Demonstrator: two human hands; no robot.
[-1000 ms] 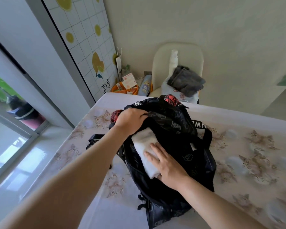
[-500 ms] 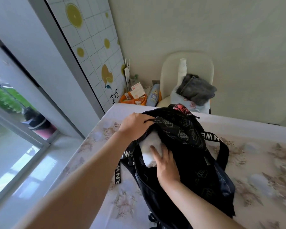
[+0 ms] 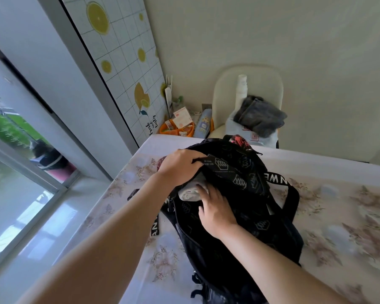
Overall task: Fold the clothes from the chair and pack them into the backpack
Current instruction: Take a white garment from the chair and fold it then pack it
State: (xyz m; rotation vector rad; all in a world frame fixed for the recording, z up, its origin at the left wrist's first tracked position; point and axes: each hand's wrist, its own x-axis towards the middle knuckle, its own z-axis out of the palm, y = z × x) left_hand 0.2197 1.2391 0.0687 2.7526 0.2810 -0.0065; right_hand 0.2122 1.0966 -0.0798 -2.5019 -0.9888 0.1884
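Observation:
A black backpack [image 3: 239, 216] with white logos lies on the floral table [image 3: 349, 216]. My left hand [image 3: 180, 166] grips the upper edge of its opening and holds it up. My right hand [image 3: 215, 209] presses a folded white garment [image 3: 190, 193] down into the opening; only a small part of the cloth still shows. Behind the table stands a cream chair [image 3: 248, 88] with a grey folded garment [image 3: 260, 116] on top of a pale blue one [image 3: 235, 126].
An orange basket [image 3: 177, 128] of small items and a blue bottle [image 3: 203, 127] sit on the floor by the chair. A tiled wall panel with lemon prints and a sliding glass door are to the left. The backpack's straps trail over the table.
The white garment has gone deeper into the backpack under my right hand, and less of it shows. My left hand has kept holding the opening's edge. The view tilted upward.

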